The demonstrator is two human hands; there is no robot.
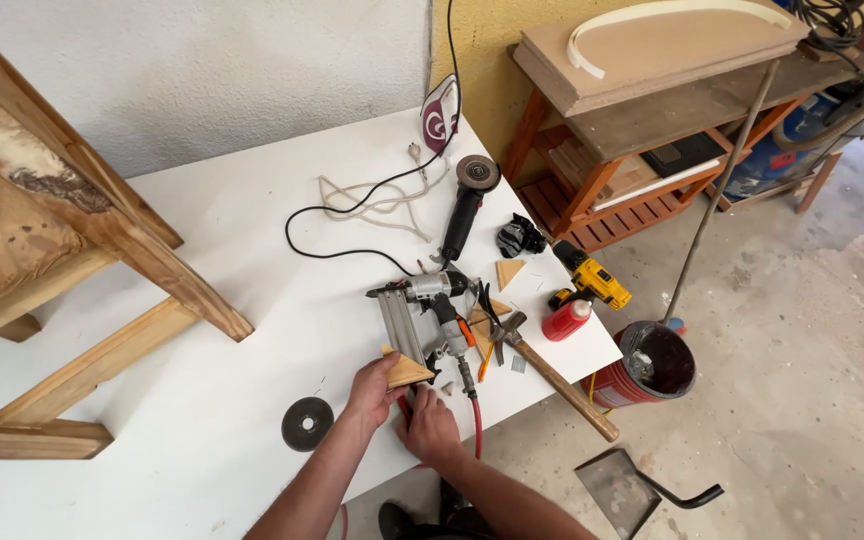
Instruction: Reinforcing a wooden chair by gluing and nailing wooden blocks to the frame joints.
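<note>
Left hand (372, 388) pinches a small triangular wood block (407, 372) near the front edge of the white table (202, 300), fingers pressed on its left corner. Right hand (429, 428) sits just beside and below it, curled over something reddish; can't tell exactly what it grips. Pneumatic nail gun (422, 310) lies on the table just behind the block, touching or nearly so, its red air hose (477, 425) running off the edge. Block isn't fixed to anything yet, as far as shown; two more wood triangles (508, 272) lie loose further back, so the job looks early. Red squeeze bottle (565, 320) with white cap lies near the yellow drill (592, 282). Red bucket (652, 365) stands on the floor, label unreadable. Dark grinding disc (307, 423) lies flat left of the hands.
</note>
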